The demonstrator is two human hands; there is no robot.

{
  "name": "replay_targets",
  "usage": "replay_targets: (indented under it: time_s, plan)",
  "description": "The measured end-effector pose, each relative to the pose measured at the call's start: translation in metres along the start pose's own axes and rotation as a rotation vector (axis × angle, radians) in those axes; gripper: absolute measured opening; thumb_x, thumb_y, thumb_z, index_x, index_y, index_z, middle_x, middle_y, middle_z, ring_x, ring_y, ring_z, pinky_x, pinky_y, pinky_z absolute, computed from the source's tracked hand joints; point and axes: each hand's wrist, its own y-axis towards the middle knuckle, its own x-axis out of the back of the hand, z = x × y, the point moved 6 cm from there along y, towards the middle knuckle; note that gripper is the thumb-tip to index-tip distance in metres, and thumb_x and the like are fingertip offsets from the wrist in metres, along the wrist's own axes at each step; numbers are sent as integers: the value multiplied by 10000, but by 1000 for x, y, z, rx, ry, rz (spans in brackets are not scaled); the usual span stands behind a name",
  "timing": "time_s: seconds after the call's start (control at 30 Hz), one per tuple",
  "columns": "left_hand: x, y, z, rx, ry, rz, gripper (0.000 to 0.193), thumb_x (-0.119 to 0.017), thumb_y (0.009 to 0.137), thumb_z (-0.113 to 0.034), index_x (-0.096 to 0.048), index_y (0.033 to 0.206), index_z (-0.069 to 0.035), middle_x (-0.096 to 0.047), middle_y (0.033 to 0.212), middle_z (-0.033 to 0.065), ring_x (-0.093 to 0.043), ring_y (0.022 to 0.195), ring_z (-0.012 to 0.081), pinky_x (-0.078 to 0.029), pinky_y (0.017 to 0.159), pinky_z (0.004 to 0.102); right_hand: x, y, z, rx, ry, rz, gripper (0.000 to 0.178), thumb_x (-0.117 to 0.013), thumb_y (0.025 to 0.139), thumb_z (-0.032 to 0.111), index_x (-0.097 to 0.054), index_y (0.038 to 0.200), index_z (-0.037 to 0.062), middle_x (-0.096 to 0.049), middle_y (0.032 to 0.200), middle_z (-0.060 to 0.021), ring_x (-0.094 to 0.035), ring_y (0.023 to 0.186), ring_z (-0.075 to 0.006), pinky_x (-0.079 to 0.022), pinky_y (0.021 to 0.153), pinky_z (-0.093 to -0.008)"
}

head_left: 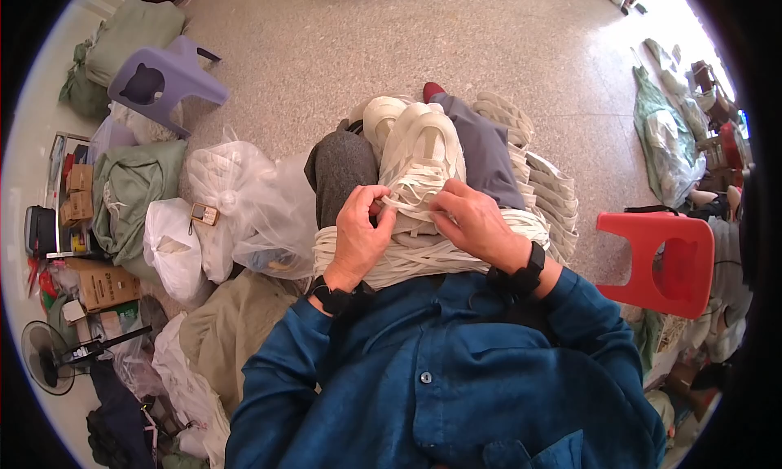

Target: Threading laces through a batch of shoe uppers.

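A cream sneaker [432,135] rests on my lap, toe pointing away from me, with pale shoelaces [419,184] across its front. My left hand [362,233] is at the near left of the sneaker, thumb and forefinger closed on a shoelace. On the other side, the bent fingers of my right hand [481,224] pinch at the laces; the fingertips are partly hidden. Another cream sneaker [380,118] lies close along its left. Over my lap, under both wrists, runs a thick bundle of loose white laces [407,261].
More pale sneakers [550,196] are stacked beside my right leg. A red stool [658,261] stands to the right, a purple stool [167,82] at the far left. Clear plastic bags [269,200], cartons [106,283] and a fan [50,356] crowd the left side.
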Motion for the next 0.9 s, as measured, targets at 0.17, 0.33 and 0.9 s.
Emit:
replay_targets:
  time_s: [0.17,0.33,0.9]
  plan:
    - [1,0,1,30,-12,1,209,-688,854,-19,-635,1056,-5,-611,884,95,-603,677,190,-507,652,329,1,3,2,31,193,6,90,-648,844,13,-599,919,17,-570,916,-143,-607,787,-341,-506,694,-395]
    - [1,0,6,43,-40,3,187,-682,875,-25,-632,1053,-2,-616,869,95,-604,664,186,-506,647,322,10,-3,-4,-75,353,98,64,-622,860,-11,-575,898,11,-558,965,-111,-581,805,-241,-496,696,-332]
    - [5,0,1,5,-45,-23,155,-650,882,7,-658,1036,-2,-615,871,75,-591,646,155,-490,628,301,16,-8,-20,-163,342,22,86,-648,870,26,-587,929,18,-576,1044,-92,-586,784,-145,-503,675,-288]
